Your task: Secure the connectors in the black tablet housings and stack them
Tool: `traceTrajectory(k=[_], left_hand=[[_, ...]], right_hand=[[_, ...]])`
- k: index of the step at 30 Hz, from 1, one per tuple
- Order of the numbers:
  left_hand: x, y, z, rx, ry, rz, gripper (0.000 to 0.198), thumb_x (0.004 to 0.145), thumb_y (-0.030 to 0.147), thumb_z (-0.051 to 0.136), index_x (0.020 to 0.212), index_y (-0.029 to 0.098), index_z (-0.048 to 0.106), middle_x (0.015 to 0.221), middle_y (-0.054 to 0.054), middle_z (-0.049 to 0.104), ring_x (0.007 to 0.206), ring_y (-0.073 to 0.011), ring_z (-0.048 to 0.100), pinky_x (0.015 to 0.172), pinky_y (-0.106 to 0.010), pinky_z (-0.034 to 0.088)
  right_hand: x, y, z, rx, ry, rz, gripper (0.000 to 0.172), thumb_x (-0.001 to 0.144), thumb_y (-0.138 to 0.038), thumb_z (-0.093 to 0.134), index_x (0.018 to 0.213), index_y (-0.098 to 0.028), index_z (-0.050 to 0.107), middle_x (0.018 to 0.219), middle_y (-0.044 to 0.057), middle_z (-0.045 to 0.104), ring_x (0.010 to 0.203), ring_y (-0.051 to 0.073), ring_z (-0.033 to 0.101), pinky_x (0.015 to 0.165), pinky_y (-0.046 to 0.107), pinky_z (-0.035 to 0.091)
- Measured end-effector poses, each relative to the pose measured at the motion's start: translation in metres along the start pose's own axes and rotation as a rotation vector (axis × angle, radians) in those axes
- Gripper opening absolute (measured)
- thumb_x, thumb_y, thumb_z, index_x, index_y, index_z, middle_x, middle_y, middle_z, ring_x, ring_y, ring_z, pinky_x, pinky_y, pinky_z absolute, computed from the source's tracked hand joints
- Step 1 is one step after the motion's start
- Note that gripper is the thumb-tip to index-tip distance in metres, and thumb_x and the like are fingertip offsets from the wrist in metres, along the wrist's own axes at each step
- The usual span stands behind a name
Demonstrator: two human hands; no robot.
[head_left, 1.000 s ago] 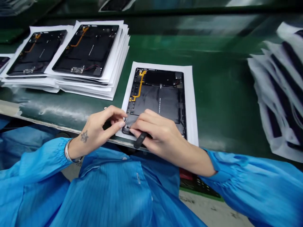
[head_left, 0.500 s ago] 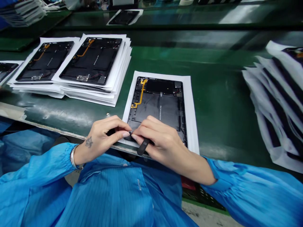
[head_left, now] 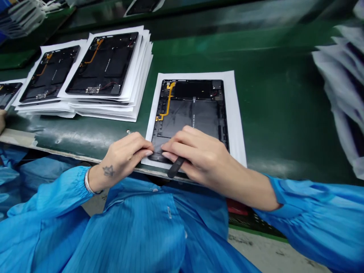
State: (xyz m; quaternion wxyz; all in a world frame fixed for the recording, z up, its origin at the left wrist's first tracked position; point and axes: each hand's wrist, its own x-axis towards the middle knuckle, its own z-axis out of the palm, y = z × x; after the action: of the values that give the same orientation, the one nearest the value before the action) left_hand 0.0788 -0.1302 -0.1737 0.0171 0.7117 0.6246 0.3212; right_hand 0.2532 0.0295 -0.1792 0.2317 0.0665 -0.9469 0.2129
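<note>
An opened black tablet housing (head_left: 182, 113) with an orange flex cable (head_left: 170, 100) lies on a white sheet (head_left: 238, 125) in front of me. My left hand (head_left: 126, 157) has thumb and index finger pinched together at the housing's near left corner. Whatever sits between those fingertips is too small to make out. Closed around a black flat-ended tool (head_left: 175, 167), seemingly tweezers, my right hand (head_left: 199, 153) rests over the near part of the housing. The tool's working tip is hidden by my fingers, close to the left fingertips.
Stacked housings with white sheets (head_left: 142, 79) stand at the left, beside another stack (head_left: 47, 81). More layered sheets (head_left: 338, 83) rise at the right. A small metallic bit (head_left: 127, 131) lies on the green bench (head_left: 275, 113). Part of another person's hand (head_left: 2, 119) shows at the left edge.
The view has shifted a little. My left fingertips have moved from a small dark part at the tool's tip down onto the housing's corner. My right hand has drawn slightly right, still holding the tool.
</note>
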Motion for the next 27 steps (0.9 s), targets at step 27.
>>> traceTrajectory(k=[27], left_hand=[[-0.012,-0.013,-0.009,0.326,-0.11,0.232,0.02,0.098,0.009,0.055,0.117,0.007,0.062,0.1,-0.013,0.07,0.087,-0.0204,0.063,0.077,-0.032,0.054]], right_hand=[[0.001,-0.003,0.013,-0.094,-0.133,-0.103,0.027,0.093,-0.002,0.045,0.109,-0.009,0.066,0.099,0.011,0.066,0.078,0.022,0.047,0.066,0.034,0.035]])
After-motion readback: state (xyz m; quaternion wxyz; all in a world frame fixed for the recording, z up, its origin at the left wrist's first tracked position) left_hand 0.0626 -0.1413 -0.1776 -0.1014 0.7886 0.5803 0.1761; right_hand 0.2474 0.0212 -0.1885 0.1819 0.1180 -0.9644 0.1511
